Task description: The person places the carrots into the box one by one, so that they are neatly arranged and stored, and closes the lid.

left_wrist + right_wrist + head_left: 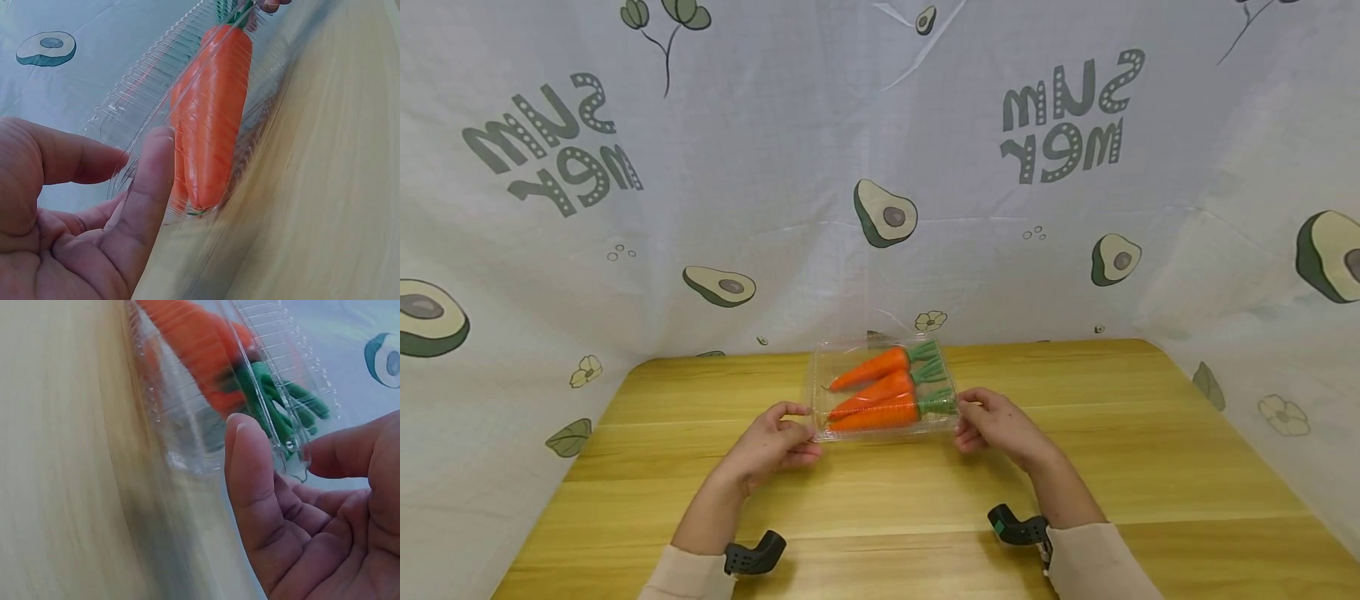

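A clear plastic box with a ribbed rim holds three orange carrots with green tops pointing right. My left hand pinches the box's near left corner between thumb and fingers. At the near right corner, my right hand pinches the rim in the same way. The left wrist view shows the tapered end of a carrot through the clear wall. In the right wrist view the green tops lie close behind my fingers. The box looks closed, its lid and base edges meeting at the pinched rim.
A wooden table spreads under the box and both forearms. Behind it hangs a white cloth printed with avocados and lettering, which also runs along both sides. A black wrist camera mount sits on the left sleeve, another on the right.
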The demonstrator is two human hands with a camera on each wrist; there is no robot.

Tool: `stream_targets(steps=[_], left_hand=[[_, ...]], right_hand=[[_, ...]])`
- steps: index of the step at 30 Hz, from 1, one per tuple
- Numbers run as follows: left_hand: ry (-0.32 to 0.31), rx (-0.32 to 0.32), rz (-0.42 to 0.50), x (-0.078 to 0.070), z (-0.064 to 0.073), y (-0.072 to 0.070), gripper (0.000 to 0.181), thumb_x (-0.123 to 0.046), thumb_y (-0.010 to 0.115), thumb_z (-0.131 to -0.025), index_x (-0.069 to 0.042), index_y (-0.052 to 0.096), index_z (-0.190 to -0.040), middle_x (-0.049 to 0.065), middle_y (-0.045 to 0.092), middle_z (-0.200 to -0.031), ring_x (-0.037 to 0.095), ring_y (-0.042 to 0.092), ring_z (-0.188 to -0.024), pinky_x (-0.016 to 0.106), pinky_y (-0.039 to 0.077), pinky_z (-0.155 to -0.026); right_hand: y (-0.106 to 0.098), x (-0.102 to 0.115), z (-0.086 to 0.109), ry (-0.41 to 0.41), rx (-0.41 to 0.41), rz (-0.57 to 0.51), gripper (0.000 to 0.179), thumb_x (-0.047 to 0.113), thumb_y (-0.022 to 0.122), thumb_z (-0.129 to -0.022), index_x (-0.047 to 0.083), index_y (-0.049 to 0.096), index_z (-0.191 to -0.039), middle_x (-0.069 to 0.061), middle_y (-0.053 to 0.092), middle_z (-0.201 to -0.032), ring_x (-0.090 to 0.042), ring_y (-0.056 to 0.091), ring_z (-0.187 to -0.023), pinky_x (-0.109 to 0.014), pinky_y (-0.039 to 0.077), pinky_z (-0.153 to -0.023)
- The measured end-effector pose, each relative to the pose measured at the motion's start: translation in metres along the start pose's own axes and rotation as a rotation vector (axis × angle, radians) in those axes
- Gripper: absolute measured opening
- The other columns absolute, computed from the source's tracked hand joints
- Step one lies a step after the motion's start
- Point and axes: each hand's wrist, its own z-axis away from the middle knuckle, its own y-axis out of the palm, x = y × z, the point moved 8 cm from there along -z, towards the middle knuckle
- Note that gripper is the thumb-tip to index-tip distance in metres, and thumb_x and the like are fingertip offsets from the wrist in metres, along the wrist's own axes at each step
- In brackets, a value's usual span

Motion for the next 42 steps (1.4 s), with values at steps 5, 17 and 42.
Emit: stream_targets(steps=[5,17,42], left_hand=[[0.002,-0.008,0.01,0.0003,-0.0011,0.0003,0.045,-0.009,0.054,-0.103,0.005,0.034,-0.141,0.014,0.067,-0.099,0.019,0.075,-0.085,0.028,0.064,-0.08],[0.002,-0.014,0.015,0.0003,0.0003,0.0025,0.044,-0.008,0.053,-0.103,0.005,0.034,-0.141,0.013,0.066,-0.097,0.018,0.075,-0.083,0.027,0.064,-0.079],[0.007,-0.014,0.034,-0.0009,0.0005,0.0018,0.044,-0.006,0.054,-0.102,0.006,0.036,-0.14,0.009,0.068,-0.094,0.017,0.075,-0.081,0.029,0.064,-0.08]], right_hand=[[0.0004,0.0007,-0.0002,-0.014,0.001,-0.005,0.039,0.01,0.04,-0.109,-0.012,0.038,-0.141,-0.022,0.068,-0.099,-0.018,0.071,-0.077,-0.031,0.064,-0.072],[-0.0019,0.0026,0.0016,-0.007,-0.058,-0.011,0.025,0.011,0.045,-0.108,-0.011,0.055,-0.113,-0.014,0.067,-0.094,-0.018,0.071,-0.08,-0.032,0.065,-0.074],[-0.0062,0.0026,0.0002,-0.023,-0.089,-0.031,0.032,0.018,0.052,-0.107,-0.011,0.054,-0.122,-0.024,0.072,-0.101,-0.02,0.073,-0.081,-0.032,0.065,-0.073]])
